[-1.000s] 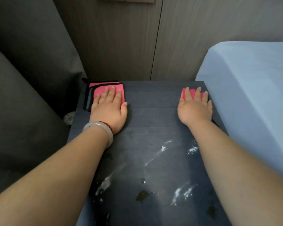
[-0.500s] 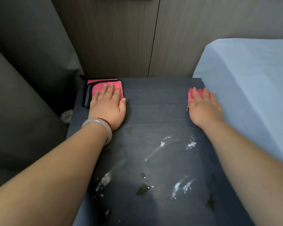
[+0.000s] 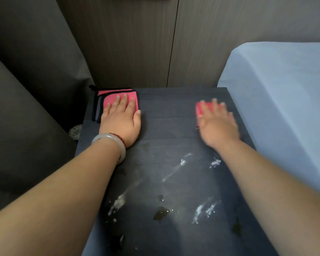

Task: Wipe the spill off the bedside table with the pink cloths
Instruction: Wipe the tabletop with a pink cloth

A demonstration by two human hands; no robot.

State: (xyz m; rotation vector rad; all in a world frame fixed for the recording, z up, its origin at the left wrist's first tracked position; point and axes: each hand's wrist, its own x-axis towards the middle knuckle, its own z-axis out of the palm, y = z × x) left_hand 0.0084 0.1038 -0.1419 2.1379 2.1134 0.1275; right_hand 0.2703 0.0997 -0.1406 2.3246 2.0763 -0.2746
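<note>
A: Status? Left hand (image 3: 121, 120) is laid flat, fingers spread, on the folded pink black-trimmed cloth (image 3: 118, 97) at the dark table's (image 3: 166, 115) far left corner.

B: Right hand (image 3: 217, 122), blurred, is pressed open on a second pink cloth (image 3: 199, 109). White and dark spill (image 3: 161, 213) lies nearer, untouched.

A: Cloths judged soft, light; best pinned by palm, not pinched.

Pale blue bed (image 3: 284, 108) at right, its side close beside dark tabletop. Wood-grain wall panels (image 3: 137, 43) behind, vertical seam between them. Dark grey curtain (image 3: 26, 71) fills left side. Small crumpled clear plastic (image 3: 75, 132) lies low by curtain, blurry.
</note>
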